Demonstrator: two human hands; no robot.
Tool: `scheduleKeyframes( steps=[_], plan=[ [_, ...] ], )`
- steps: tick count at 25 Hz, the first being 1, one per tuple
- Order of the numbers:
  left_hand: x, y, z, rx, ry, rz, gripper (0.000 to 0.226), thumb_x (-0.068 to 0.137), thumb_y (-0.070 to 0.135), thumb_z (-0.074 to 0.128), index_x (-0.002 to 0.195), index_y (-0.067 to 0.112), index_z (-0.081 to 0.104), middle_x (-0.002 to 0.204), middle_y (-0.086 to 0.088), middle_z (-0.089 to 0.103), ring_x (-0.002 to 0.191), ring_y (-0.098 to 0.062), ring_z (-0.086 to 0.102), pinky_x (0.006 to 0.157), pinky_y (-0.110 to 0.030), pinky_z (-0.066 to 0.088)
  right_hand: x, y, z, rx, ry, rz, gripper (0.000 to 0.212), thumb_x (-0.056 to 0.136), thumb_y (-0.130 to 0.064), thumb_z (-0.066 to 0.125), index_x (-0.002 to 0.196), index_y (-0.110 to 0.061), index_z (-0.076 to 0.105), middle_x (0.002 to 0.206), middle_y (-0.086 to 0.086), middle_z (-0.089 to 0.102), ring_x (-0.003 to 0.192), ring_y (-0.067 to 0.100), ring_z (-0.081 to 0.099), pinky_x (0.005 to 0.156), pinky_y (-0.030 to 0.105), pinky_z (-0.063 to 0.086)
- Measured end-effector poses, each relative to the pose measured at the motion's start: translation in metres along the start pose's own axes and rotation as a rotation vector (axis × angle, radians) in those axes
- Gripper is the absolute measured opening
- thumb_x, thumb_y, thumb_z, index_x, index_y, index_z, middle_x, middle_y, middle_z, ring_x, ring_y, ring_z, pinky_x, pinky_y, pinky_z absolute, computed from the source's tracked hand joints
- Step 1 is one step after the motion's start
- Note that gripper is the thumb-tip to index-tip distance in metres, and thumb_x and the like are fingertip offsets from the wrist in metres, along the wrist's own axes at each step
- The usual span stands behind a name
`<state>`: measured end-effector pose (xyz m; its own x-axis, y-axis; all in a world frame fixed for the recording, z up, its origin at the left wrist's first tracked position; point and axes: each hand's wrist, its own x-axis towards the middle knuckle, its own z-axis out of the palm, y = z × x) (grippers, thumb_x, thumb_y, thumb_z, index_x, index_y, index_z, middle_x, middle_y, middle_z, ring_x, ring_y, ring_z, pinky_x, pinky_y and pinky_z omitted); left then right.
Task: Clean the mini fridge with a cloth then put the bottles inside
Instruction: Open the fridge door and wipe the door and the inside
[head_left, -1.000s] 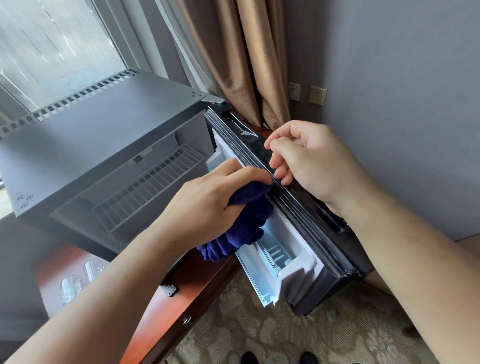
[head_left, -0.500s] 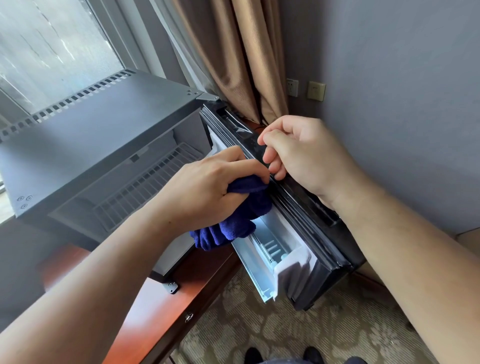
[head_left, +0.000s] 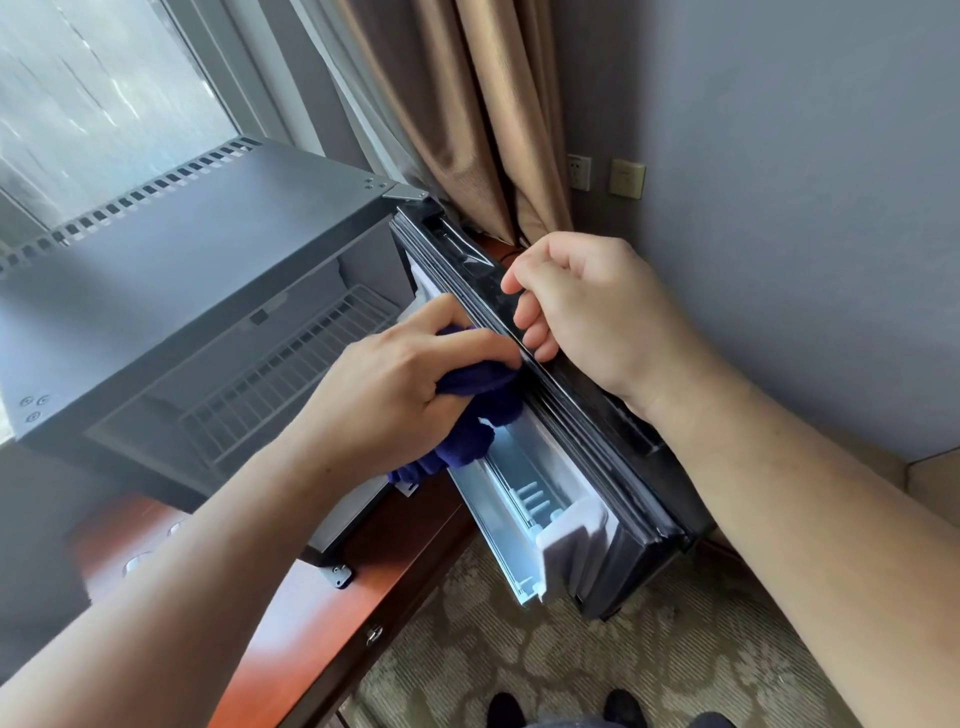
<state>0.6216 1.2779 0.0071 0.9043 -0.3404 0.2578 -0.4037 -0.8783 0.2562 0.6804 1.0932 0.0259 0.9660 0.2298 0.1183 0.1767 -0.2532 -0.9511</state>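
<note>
The cloth (head_left: 478, 410) is squeezed in the left hand (head_left: 395, 395), pressed inside the open door (head_left: 587, 415) of the fridge (head_left: 182, 270). The right hand (head_left: 587, 306) curls over the door's edge. A hard push might swing the door and pinch fingers.

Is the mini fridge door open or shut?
Open. The door stands clear of the fridge body, baring the wire shelf inside.

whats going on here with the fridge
A person is cleaning the open mini fridge. The left hand grips a bunched dark blue cloth and presses it against the inner side of the door, while the right hand holds the door's top edge. The wire shelf inside has nothing on it in view.
</note>
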Motion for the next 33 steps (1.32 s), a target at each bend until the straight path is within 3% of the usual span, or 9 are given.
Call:
scheduleKeyframes(
  steps=[4,9,16,25,29,33],
  plan=[
    [-0.01,0.009,0.003,-0.031,-0.022,0.044,0.054,0.08,0.024,0.035,0.122,0.05,0.059,0.114,0.016,0.052,0.089,-0.016,0.059,0.07,-0.042,0.055,-0.001,-0.002,0.0,-0.016,-0.002,0.004,0.024,0.095,-0.022,0.055,0.08,-0.014,0.071,0.061,0.001,0.067,0.055,0.014,0.066,0.058,0.033,0.057],
    [-0.002,-0.008,0.001,0.09,0.036,0.007,0.054,0.083,0.023,0.037,0.123,0.053,0.058,0.115,0.013,0.051,0.089,-0.018,0.059,0.064,-0.042,0.056,-0.003,-0.003,0.003,-0.079,0.015,-0.015,0.027,0.092,-0.03,0.053,0.078,-0.014,0.07,0.063,-0.001,0.071,0.066,0.017,0.07,0.079,0.049,0.06],
    [-0.005,-0.004,0.007,0.058,0.075,-0.009,0.048,0.082,0.025,0.039,0.118,0.048,0.062,0.112,0.014,0.052,0.086,-0.014,0.058,0.065,-0.04,0.056,-0.003,-0.004,0.001,-0.085,0.032,-0.012,0.029,0.095,-0.029,0.053,0.078,-0.012,0.07,0.062,0.001,0.071,0.058,0.014,0.069,0.076,0.048,0.061],
    [-0.022,0.012,0.014,-0.003,0.084,0.032,0.043,0.087,0.021,0.048,0.12,0.048,0.058,0.112,0.016,0.053,0.089,-0.013,0.058,0.069,-0.042,0.055,-0.005,-0.006,0.004,-0.129,0.041,-0.027,0.035,0.096,-0.033,0.051,0.077,-0.011,0.07,0.063,0.0,0.072,0.067,0.017,0.069,0.079,0.048,0.059],
    [-0.01,-0.008,0.004,0.039,0.123,-0.075,0.041,0.092,0.029,0.042,0.124,0.048,0.057,0.111,0.017,0.051,0.091,-0.014,0.059,0.073,-0.043,0.056,-0.006,-0.006,0.003,-0.107,0.044,-0.013,0.03,0.093,-0.031,0.053,0.076,-0.012,0.07,0.062,0.001,0.071,0.068,0.02,0.07,0.08,0.049,0.06],
    [-0.01,-0.011,0.001,0.043,0.072,-0.07,0.048,0.088,0.029,0.035,0.125,0.051,0.056,0.111,0.018,0.05,0.09,-0.014,0.06,0.071,-0.041,0.056,-0.005,-0.005,0.004,-0.111,0.044,-0.022,0.031,0.092,-0.034,0.053,0.076,-0.013,0.069,0.066,0.003,0.071,0.07,0.023,0.07,0.079,0.051,0.06]
  ],
)
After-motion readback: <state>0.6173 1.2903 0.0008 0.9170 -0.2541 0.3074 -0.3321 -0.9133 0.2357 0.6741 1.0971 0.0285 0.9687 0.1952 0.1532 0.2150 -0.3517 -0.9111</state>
